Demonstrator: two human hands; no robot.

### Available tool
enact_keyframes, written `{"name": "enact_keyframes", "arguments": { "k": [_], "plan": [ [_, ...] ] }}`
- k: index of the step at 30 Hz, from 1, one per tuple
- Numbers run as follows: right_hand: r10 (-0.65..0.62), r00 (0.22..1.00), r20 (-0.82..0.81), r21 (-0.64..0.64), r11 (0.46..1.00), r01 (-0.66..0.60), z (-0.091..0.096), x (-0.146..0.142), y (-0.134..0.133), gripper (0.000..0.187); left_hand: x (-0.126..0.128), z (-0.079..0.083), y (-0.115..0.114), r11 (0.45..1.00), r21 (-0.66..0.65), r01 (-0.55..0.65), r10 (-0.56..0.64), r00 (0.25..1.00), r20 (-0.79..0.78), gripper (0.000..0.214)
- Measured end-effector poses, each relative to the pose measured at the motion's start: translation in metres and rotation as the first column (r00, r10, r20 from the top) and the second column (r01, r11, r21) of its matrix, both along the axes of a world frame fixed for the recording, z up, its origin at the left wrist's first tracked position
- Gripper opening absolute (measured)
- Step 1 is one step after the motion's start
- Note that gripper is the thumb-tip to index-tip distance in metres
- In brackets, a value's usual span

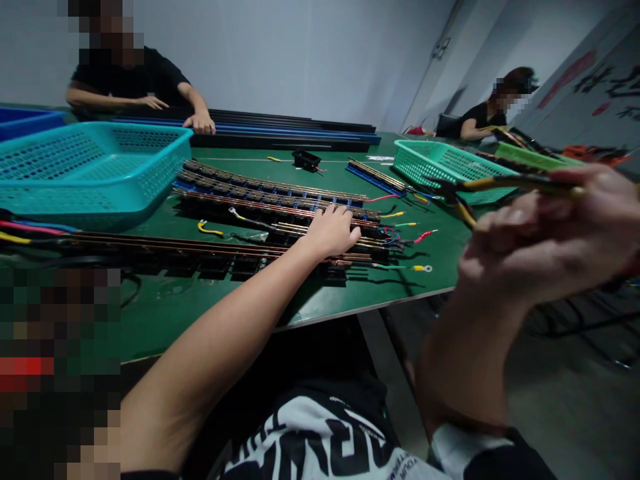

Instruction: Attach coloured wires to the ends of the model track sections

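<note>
Right hand (550, 233): nearest the camera, raised at the right of the frame, blurred, fingers closed around yellow-and-black-handled pliers (500, 181) pointing left.
Green table (150, 307): spans the frame's middle, its near edge slanting upward to the right.
Turquoise basket (90, 193): perforated, on the table at the left of the frame.
Copper-railed strips (260, 190): lying side by side at the centre, colored wires trailing from their right ends.
Black and blue bars (280, 141): stacked at the table's far side; a co-worker's hand (201, 123) rests on them, upper left.
Mint-green basket (417, 167): right of centre, behind the pliers.
Left hand (333, 230): palm down over the strips at centre, fingers slightly spread; whether they grip cannot be told.
Ring terminal (427, 269): on a green wire, right of the strips.
</note>
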State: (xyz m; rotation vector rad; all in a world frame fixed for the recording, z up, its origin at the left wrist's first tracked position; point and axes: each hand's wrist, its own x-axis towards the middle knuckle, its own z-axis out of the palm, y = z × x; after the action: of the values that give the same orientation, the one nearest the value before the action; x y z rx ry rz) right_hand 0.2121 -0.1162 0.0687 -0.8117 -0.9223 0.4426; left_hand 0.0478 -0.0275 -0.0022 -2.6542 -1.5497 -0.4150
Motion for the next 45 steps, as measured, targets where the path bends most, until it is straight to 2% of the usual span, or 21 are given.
{"name": "enact_keyframes", "arguments": {
  "k": [1,2,4,6,10,16,20,25,34,38,42,45],
  "plan": [
    [-0.049,0.998,0.029,0.111,0.993,0.045,0.002,0.003,0.022,0.026,0.000,0.000,0.000,1.000,-0.001,0.000,0.000,1.000,-0.001,0.047],
    [-0.044,0.995,0.086,0.138,0.990,0.032,0.001,0.005,0.044,0.027,0.000,0.000,0.000,1.000,-0.003,-0.002,0.002,1.000,-0.002,0.047],
    [0.042,0.988,0.148,0.081,0.995,-0.054,-0.004,0.008,0.086,0.031,-0.001,-0.001,0.001,1.000,-0.005,-0.003,0.003,1.000,-0.003,0.048],
    [0.098,0.990,0.101,0.002,0.995,-0.098,-0.014,0.007,0.117,0.034,-0.001,-0.001,0.001,1.000,-0.004,-0.001,0.001,1.000,-0.001,0.049],
    [0.085,0.996,0.028,-0.071,0.994,-0.083,-0.035,-0.001,0.146,0.030,0.000,-0.001,0.001,1.000,0.005,0.001,-0.001,1.000,0.007,0.050],
    [0.086,0.994,0.071,-0.058,0.995,-0.082,-0.042,0.002,0.147,0.035,0.000,0.001,0.000,1.000,0.006,-0.003,0.003,1.000,0.013,0.046],
    [0.079,0.996,0.030,-0.024,0.997,-0.078,-0.041,0.010,0.144,0.035,0.000,0.001,-0.001,1.000,-0.006,-0.004,0.005,1.000,0.006,0.047],
    [0.089,0.996,-0.028,-0.071,0.993,-0.091,-0.042,0.012,0.145,0.033,0.000,0.001,0.000,1.000,-0.017,-0.005,0.005,1.000,0.006,0.048],
    [0.045,0.998,0.031,-0.058,0.997,-0.044,-0.047,0.007,0.147,0.031,-0.001,0.000,0.001,1.000,0.010,0.008,-0.008,1.000,0.009,0.047],
    [0.110,0.993,0.040,-0.109,0.988,-0.105,-0.049,0.007,0.148,0.037,-0.001,-0.001,0.001,1.000,0.005,0.004,-0.004,1.000,0.007,0.046],
    [0.155,0.979,0.128,-0.144,0.980,-0.136,-0.050,0.001,0.145,0.044,0.000,0.000,0.001,1.000,-0.005,0.001,-0.001,1.000,0.011,0.046],
    [0.179,0.936,0.303,-0.150,0.979,-0.138,-0.052,-0.004,0.139,0.040,0.000,0.001,0.000,1.000,-0.011,0.000,0.000,1.000,0.011,0.046]
  ]
}}
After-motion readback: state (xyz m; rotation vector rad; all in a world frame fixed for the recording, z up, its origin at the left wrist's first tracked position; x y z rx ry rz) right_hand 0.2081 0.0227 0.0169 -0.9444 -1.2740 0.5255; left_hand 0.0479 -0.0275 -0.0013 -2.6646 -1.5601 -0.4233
